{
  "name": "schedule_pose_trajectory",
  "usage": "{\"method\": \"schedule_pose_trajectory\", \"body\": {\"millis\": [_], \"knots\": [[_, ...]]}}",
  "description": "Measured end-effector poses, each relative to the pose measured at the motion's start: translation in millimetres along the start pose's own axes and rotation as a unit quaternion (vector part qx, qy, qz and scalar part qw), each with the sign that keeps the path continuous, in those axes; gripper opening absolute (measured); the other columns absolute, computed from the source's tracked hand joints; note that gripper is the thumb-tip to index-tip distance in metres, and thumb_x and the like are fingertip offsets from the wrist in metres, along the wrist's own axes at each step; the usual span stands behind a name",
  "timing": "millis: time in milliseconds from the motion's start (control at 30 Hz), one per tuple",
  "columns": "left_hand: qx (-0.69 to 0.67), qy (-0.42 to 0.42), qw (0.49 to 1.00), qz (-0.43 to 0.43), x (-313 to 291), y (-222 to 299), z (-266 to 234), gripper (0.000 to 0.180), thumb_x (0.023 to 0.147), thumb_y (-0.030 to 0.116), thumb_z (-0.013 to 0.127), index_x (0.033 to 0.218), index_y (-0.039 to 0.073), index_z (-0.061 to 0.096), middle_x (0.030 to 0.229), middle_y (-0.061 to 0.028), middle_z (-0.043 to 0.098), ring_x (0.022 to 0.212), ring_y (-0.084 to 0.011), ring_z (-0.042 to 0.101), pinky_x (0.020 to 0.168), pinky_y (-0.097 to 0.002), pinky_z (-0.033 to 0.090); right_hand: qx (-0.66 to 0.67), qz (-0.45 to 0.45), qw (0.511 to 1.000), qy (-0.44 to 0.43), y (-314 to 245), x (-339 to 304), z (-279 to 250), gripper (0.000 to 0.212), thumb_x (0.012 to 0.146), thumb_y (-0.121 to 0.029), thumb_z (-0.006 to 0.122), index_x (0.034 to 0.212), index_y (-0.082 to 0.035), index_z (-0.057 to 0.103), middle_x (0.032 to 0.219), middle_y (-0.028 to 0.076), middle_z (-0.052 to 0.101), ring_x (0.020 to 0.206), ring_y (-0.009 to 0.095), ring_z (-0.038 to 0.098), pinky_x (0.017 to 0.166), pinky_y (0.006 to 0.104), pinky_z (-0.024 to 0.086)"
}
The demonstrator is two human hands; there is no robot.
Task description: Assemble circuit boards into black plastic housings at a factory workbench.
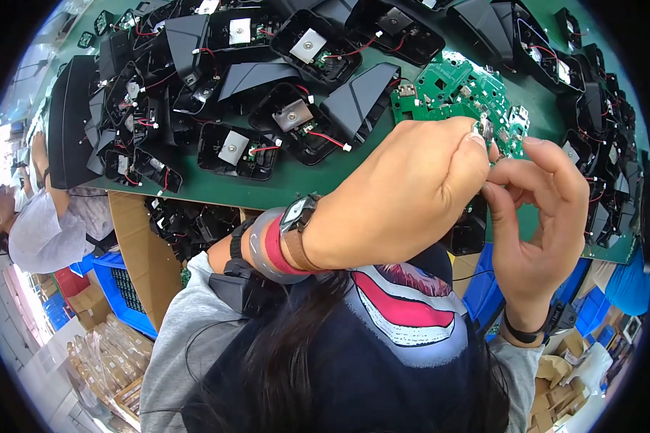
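Note:
My left hand is closed in a pinch over the front of the table, its back toward me and most of its fingers hidden. A small metallic part shows at its fingertips; whether it belongs to a circuit board in the hand cannot be made out. Right beside it, my right hand has curled fingers, thumb and forefinger meeting close to the left fingertips. What they pinch, if anything, is hidden. Just beyond both hands lies a heap of green circuit boards.
Black plastic housings with metal plates and red wires crowd the green table. More housings fill its right side. Below the front edge stand a cardboard box of black parts and a blue crate. Another person is at the left.

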State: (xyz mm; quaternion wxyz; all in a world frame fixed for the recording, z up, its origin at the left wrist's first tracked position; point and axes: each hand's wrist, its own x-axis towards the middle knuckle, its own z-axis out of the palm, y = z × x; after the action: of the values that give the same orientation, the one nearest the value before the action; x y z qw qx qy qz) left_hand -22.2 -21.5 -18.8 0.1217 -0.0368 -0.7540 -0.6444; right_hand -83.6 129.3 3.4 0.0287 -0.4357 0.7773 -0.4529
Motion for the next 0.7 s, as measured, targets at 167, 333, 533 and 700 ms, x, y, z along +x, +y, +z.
{"method": "schedule_pose_trajectory", "body": {"millis": [167,333,533,700], "knots": [[-0.006,0.022,1.000,0.009,1,-1,0,0.016,0.088,0.003,0.041,0.075,-0.006,0.044,0.069,-0.0200,0.050,0.060,-0.0388,0.052,0.054,-0.0457,0.041,-0.025,-0.033,0.999,-0.012,-4,6,-5,0.049,0.079,0.012,0.060,0.123,0.004,0.039,0.090,0.011,0.062,0.077,0.011,0.058,0.066,0.0198,0.045],[0.014,0.015,0.999,-0.042,0,2,-1,0.020,0.088,0.007,0.042,0.074,-0.005,0.046,0.065,-0.0200,0.050,0.061,-0.0398,0.053,0.055,-0.0467,0.041,-0.106,-0.083,0.990,-0.029,-2,5,-3,0.047,0.076,0.014,0.062,0.119,0.005,0.045,0.099,0.013,0.061,0.080,0.014,0.061,0.069,0.0221,0.048],[0.154,0.058,0.986,0.009,-2,1,1,0.025,0.088,0.014,0.044,0.071,-0.004,0.047,0.063,-0.0218,0.052,0.063,-0.0396,0.054,0.058,-0.0465,0.043,-0.140,-0.134,0.979,-0.066,-3,16,-6,0.048,0.072,0.015,0.063,0.117,0.004,0.050,0.095,0.014,0.063,0.084,0.018,0.064,0.073,0.0261,0.051],[0.127,-0.007,0.992,-0.007,-1,4,-5,0.024,0.087,0.014,0.044,0.072,-0.004,0.048,0.062,-0.0216,0.052,0.061,-0.0398,0.054,0.058,-0.0469,0.044,-0.001,-0.003,0.993,-0.118,-2,24,-15,0.046,0.073,0.014,0.062,0.116,0.003,0.051,0.085,0.010,0.063,0.079,0.014,0.062,0.073,0.0246,0.051]]}}
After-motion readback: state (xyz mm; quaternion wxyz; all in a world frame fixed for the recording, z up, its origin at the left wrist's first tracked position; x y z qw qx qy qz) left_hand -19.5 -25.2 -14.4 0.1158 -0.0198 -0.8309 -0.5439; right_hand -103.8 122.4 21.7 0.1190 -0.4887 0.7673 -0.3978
